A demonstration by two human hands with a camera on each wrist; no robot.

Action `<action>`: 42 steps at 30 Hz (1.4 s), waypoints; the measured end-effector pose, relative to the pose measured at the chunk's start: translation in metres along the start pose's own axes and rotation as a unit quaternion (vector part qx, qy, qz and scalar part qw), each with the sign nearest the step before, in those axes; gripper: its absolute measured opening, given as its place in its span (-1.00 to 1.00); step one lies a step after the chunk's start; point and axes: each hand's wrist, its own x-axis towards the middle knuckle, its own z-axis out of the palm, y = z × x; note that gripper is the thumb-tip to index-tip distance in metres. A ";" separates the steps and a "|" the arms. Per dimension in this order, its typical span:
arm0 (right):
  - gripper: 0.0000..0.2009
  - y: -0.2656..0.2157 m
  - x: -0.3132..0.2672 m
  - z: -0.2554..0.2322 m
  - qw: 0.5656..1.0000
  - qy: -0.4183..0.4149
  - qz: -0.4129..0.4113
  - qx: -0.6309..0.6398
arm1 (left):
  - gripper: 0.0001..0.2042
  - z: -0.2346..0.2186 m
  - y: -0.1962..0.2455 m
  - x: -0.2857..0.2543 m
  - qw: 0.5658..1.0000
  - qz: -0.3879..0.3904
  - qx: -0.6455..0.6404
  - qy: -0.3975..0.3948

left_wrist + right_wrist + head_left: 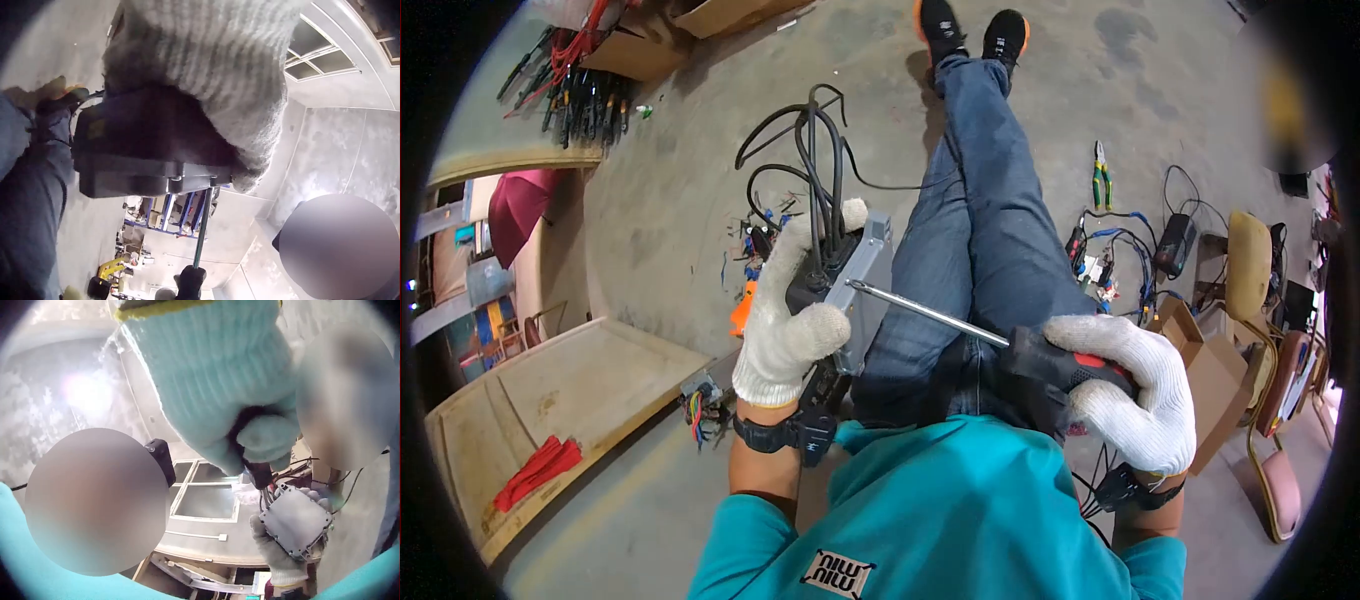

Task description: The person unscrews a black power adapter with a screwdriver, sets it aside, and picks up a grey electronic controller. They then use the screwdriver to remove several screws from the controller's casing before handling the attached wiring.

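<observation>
Holding a grey-and-black box (870,290) over the lap here, left hand (785,320) on one side, right hand (1135,385) on the other, both in white gloves. The gap between them is bridged by a long metal bit (930,318), its tip at the box's near rim. Not loads of elbow room: the driver (1050,362) sits right by the teal shirt (950,510), jeans (1000,200) underneath. Floor (670,200) shows either side of the legs, and the pliers (1101,175) lie well off to the right.

Head cam gets the box mostly edge-on, with black cables (825,190) looping up out of it. Right wrist cam shows its broad flat grey face, screws round the border; left wrist cam gets the dark side.

Left fingers and thumb clamp the box between them, thumb nearest the bit tip. Right fingers are wrapped round the driver's body.
</observation>
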 end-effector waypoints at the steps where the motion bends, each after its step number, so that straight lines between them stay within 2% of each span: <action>1: -0.56 0.000 0.002 0.000 1.000 0.007 0.003 0.015 | -0.11 -0.004 0.001 0.002 1.000 0.005 0.028 -0.010; 6: -0.57 0.004 0.004 -0.010 0.999 0.013 0.016 0.032 | -0.10 0.008 0.005 0.013 0.996 0.023 0.079 -0.020; 9: -0.59 0.010 0.005 -0.016 0.999 0.014 -0.014 0.035 | -0.10 0.013 0.005 0.017 0.996 0.006 0.085 -0.020; 11: -0.58 0.011 0.004 -0.019 0.998 0.032 -0.053 -0.034 | -0.09 0.014 0.002 0.021 0.995 0.031 0.087 -0.022; 15: -0.57 0.017 0.001 -0.020 0.995 0.054 -0.079 -0.042 | -0.07 0.018 0.006 0.025 0.993 0.003 0.119 -0.028; 17: -0.46 0.018 -0.003 -0.018 0.991 0.082 -0.083 -0.065 | -0.05 0.021 0.005 0.024 0.994 0.004 0.103 -0.025; 21: -0.45 0.020 0.002 -0.020 0.983 0.077 -0.140 -0.092 | -0.04 0.019 0.005 0.017 0.994 0.002 0.109 -0.009; 23: -0.42 0.019 0.003 -0.023 0.992 0.049 -0.105 -0.041 | -0.01 0.020 0.004 0.015 0.999 -0.004 0.039 -0.006; 27: -0.39 0.018 -0.003 -0.024 0.991 0.071 -0.079 -0.078 | 0.03 0.020 0.004 0.013 0.997 -0.070 0.030 0.012; 29: -0.38 0.009 0.000 -0.026 0.997 0.064 0.040 0.006 | 0.07 0.018 -0.002 0.012 0.999 -0.030 -0.011 -0.010; 30: -0.38 0.008 0.002 -0.029 0.997 0.065 0.041 0.006 | 0.07 0.017 -0.002 0.013 0.999 -0.031 -0.012 -0.010; 32: -0.40 0.007 0.007 -0.036 0.992 0.009 0.102 0.077 | 0.07 0.015 -0.001 0.017 0.999 -0.016 0.029 -0.040; 33: -0.41 0.005 0.007 -0.036 0.989 0.017 0.118 0.085 | 0.07 0.018 0.002 0.018 0.999 -0.016 0.028 -0.040; 35: -0.42 0.006 0.008 -0.034 0.992 0.029 0.103 0.060 | 0.07 0.026 0.012 0.021 0.994 -0.007 0.104 -0.032; 37: -0.43 0.012 0.010 -0.033 0.995 0.040 0.086 0.035 | 0.09 0.027 0.008 0.019 0.996 -0.013 0.085 -0.010; 39: -0.43 0.024 0.012 -0.033 1.000 0.021 -0.014 0.014 | 0.10 0.030 0.010 0.018 0.998 -0.017 0.067 0.011; 40: -0.43 0.026 0.012 -0.029 1.000 0.021 -0.016 0.014 | 0.13 0.034 0.015 0.018 0.996 -0.057 0.061 0.031; 41: -0.40 0.026 0.011 -0.023 0.994 0.081 0.008 0.079 | 0.16 0.036 0.017 0.019 0.993 -0.097 0.054 0.051; 42: -0.38 0.025 0.011 -0.020 0.979 0.139 0.030 0.144 | 0.16 0.036 0.014 0.019 0.993 -0.093 0.056 0.052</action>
